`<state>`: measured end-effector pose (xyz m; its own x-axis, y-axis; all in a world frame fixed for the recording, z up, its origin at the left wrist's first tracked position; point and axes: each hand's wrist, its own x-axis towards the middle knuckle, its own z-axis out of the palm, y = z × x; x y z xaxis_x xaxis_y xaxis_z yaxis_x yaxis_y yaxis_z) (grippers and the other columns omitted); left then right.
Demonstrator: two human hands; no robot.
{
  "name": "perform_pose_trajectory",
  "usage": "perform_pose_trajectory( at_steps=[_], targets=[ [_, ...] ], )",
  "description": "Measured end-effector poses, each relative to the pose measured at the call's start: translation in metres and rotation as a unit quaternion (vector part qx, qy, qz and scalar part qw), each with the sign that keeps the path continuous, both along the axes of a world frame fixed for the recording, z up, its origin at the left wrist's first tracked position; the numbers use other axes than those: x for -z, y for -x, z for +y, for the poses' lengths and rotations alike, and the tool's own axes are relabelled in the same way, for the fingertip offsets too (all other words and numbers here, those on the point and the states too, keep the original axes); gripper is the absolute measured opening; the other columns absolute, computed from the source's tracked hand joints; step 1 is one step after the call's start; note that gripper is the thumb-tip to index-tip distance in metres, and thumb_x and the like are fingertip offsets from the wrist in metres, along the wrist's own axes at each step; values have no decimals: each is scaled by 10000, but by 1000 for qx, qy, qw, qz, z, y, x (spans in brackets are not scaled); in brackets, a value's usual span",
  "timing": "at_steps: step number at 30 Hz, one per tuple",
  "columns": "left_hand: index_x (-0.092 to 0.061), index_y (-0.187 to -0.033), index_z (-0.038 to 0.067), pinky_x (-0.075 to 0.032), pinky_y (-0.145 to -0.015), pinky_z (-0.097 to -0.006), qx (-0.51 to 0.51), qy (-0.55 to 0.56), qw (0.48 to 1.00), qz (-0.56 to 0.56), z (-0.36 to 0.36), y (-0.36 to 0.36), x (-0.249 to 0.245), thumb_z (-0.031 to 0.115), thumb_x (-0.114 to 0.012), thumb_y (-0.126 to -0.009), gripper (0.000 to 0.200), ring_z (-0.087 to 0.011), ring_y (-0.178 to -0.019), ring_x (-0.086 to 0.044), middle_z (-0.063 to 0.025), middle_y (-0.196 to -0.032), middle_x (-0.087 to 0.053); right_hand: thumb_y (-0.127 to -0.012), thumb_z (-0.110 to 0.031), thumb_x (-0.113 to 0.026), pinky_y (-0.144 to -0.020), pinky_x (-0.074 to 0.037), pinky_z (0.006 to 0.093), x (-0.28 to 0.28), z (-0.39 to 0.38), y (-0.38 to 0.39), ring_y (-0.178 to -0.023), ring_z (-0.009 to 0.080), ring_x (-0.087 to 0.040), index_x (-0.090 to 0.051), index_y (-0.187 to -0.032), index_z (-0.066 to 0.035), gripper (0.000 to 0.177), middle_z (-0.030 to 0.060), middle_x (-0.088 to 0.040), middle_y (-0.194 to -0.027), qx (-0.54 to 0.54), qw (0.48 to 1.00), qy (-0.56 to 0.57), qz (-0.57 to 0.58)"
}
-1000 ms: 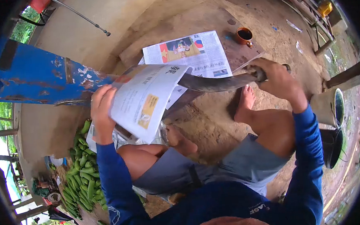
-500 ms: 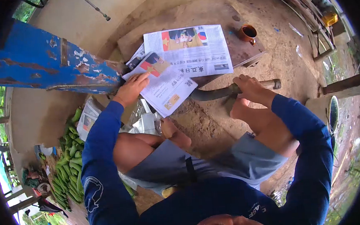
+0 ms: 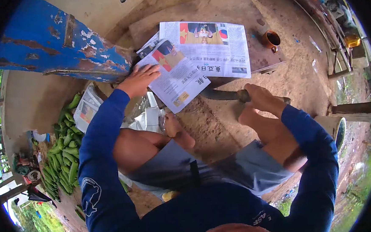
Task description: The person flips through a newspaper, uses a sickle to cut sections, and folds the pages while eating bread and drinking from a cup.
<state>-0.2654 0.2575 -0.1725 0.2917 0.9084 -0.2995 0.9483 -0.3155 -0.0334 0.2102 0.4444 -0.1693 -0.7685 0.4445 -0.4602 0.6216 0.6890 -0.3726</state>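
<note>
My left hand (image 3: pixel 140 79) lies flat on the left edge of a cut newspaper piece (image 3: pixel 179 84), fingers stretched out. That piece overlaps a larger newspaper sheet (image 3: pixel 228 49) with a colour photo at its top. My right hand (image 3: pixel 263 97) is wrapped round the wooden handle of a curved knife (image 3: pixel 220 94). Its dark blade points left, and the tip meets the lower right edge of the newspaper piece, where the paper may hide part of it. Both papers lie partly on a low wooden board (image 3: pixel 204 10).
A brown cup (image 3: pixel 271 40) with dark liquid stands on the board's right side. A peeling blue post (image 3: pixel 58 43) rises at left. Many green vegetables (image 3: pixel 63 159) are piled on the floor beside folded newspaper (image 3: pixel 87 108). A bucket (image 3: pixel 338 130) stands at right.
The view has shifted slightly. My left hand's fingers have spread flatter over the paper. My right hand still holds the knife, its blade near the paper's edge.
</note>
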Motion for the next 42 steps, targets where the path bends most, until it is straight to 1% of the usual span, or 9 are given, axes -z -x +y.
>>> perform_pose_trajectory(
  at_steps=[2, 4, 6, 8, 11, 14, 25, 34, 42],
  targets=[
    [-482, -1420, 8, -269, -1210, -533, -77, 77, 994, 19, 6, -23, -17, 165, -554, -930, 520, -323, -1507, -314, -155, -1643, -293, -777, -160, -787, -863, -513, 512, 5, 3, 1, -1083, 429, -620, -518, -1160, -28, 486, 240, -609, -1152, 10, 1000, 11, 12],
    [-439, -1469, 27, -225, -1207, -589, -187, 158, 969, -21, 30, -21, 25, 269, -565, -955, 583, -355, -1527, -257, -187, -1664, -228, -778, -169, -776, -860, -513, 518, 15, 8, -3, -1086, 428, -622, -517, -1158, -28, 481, 238, -614, -1154, 13, 999, 4, 39],
    [-399, -1507, 40, -195, -1199, -635, -268, 106, 955, -64, 41, -41, 44, 361, -561, -977, 641, -391, -1536, -215, -215, -1671, -192, -782, -177, -756, -858, -512, 526, 32, 10, -10, -1087, 432, -621, -517, -1154, -28, 466, 233, -615, -1143, 3, 997, -14, 79],
    [-363, -1533, 46, -181, -1185, -671, -320, -83, 938, -100, 43, -95, 44, 442, -543, -997, 691, -432, -1534, -188, -240, -1663, -186, -786, -173, -732, -862, -510, 530, 28, 10, -8, -1087, 436, -620, -516, -1148, -28, 446, 230, -614, -1137, -10, 998, -3, 63],
    [-328, -1548, 25, -167, -1171, -699, -296, -234, 914, -148, 61, -155, 49, 543, -520, -992, 784, -482, -1516, -186, -247, -1663, -178, -787, -168, -713, -861, -509, 534, 28, 9, -1, -1083, 440, -621, -514, -1143, -30, 430, 226, -616, -1115, -12, 999, 1, 49],
    [-314, -1563, 26, -128, -1178, -704, -404, -203, 884, -123, 67, -185, 66, 591, -493, -984, 829, -483, -1518, -169, -222, -1658, -214, -785, -161, -709, -866, -506, 535, 31, 5, 4, -1078, 442, -623, -512, -1137, -35, 422, 228, -623, -1099, -16, 999, 15, 27],
    [-386, -1546, 53, -139, -1168, -699, -305, -291, 905, -60, 54, -166, 105, 604, -508, -971, 805, -489, -1473, -271, -237, -1613, -322, -769, -163, -755, -863, -517, 517, 24, 29, 3, -1101, 416, -628, -505, -1225, -48, 533, 233, -634, -1117, -31, 999, -25, 31],
    [-401, -1561, 141, -128, -1151, -715, -288, -270, 917, -53, 53, -170, 84, 658, -547, -926, 832, -514, -1465, -273, -305, -1596, -304, -762, -225, -786, -838, -540, 498, 15, 40, 9, -1012, 398, -672, -562, -1061, -46, 414, 196, -683, -1011, -21, 997, -71, 31],
    [-444, -1520, 100, -123, -1166, -709, -242, -263, 927, -116, 48, -166, 78, 764, -603, -818, 979, -488, -1456, -288, -246, -1602, -312, -767, -238, -776, -802, -532, 506, 7, 47, 3, -973, 407, -677, -585, -1028, -67, 365, 203, -692, -964, -15, 998, -64, -6]
  ],
)
